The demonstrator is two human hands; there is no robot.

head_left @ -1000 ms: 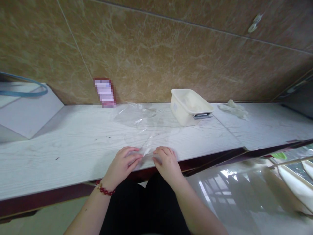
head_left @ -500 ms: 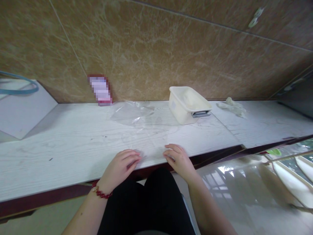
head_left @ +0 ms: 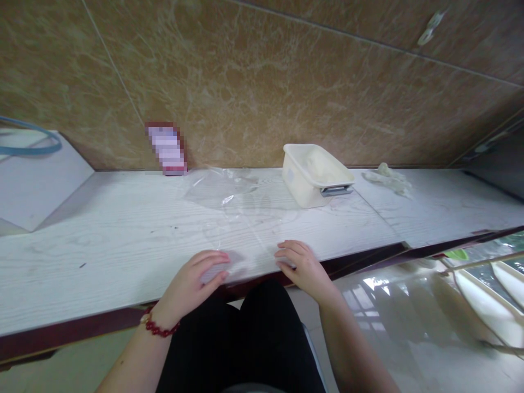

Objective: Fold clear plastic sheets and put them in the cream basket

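A clear plastic sheet lies on the white wood-grain counter, running from the wall to the near edge. My left hand, with a red bead bracelet at the wrist, has its fingers curled on the sheet's near left corner. My right hand pinches the near right corner at the counter's edge. The two hands are apart, with the sheet stretched between them.
A cream plastic tub with a grey latch stands at the back right. Crumpled pale gloves lie further right. A small red-edged card leans on the brown tiled wall. A white block sits at the left.
My hands have drawn apart along the counter's near edge, spreading the plastic sheet. The left hand slid slightly left and back, and the right hand moved right.
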